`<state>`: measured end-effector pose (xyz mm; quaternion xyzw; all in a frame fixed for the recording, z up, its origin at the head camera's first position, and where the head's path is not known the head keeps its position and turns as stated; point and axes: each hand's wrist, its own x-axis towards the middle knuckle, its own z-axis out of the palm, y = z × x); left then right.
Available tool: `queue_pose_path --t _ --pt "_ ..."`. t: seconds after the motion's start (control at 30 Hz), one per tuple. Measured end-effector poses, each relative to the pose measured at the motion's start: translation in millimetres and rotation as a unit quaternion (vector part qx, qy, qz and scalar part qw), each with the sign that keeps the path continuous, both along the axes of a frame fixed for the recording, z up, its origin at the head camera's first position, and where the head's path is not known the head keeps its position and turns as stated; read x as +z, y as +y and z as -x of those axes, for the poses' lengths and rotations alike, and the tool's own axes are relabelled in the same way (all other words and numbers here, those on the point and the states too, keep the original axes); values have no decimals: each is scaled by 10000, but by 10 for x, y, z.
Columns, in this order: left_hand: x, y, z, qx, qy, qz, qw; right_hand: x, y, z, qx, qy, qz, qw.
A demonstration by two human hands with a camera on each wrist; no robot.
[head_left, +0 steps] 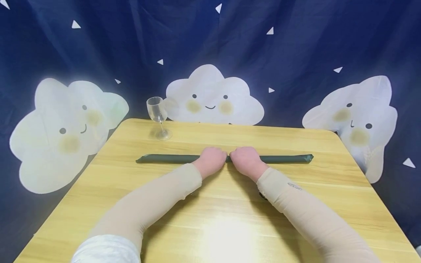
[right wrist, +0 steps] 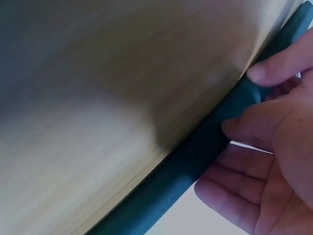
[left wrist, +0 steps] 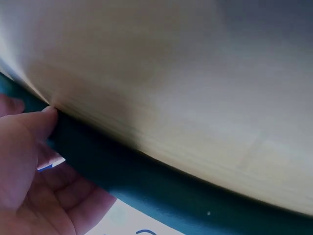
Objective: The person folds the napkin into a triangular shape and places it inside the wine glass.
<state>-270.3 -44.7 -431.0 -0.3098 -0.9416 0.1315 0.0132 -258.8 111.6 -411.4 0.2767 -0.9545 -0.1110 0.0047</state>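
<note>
A long, thin, dark green roll [head_left: 283,159] lies crosswise on the wooden table, its ends slightly pointed and folded; its exact kind cannot be told. Near its middle my left hand [head_left: 212,160] holds it, thumb against the near side and fingers curled beyond it. Close beside, my right hand [head_left: 248,160] grips the roll in the same way, the two hands almost touching. The left wrist view shows the left thumb pressing the green surface [left wrist: 146,176]. In the right wrist view both thumbs press against the roll [right wrist: 195,152].
A clear stemmed wine glass [head_left: 158,113] stands upright at the table's back left, behind the roll's left part. The light wooden table [head_left: 184,226] ends at a dark blue curtain [head_left: 230,44] with white cloud prints.
</note>
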Motion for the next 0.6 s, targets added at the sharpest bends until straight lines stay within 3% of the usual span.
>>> queue_pose_path --t 0.3,0.47,0.6 --pt "31 140 37 123 237 622 9977 -62 -70 92 -516 -50 194 9985" --pt "74 144 91 338 -74 201 9992 -23 -92 161 -827 -167 502 9952" --pt "150 109 169 238 116 -389 9989 44 -77 229 -948 -72 1193 9883"
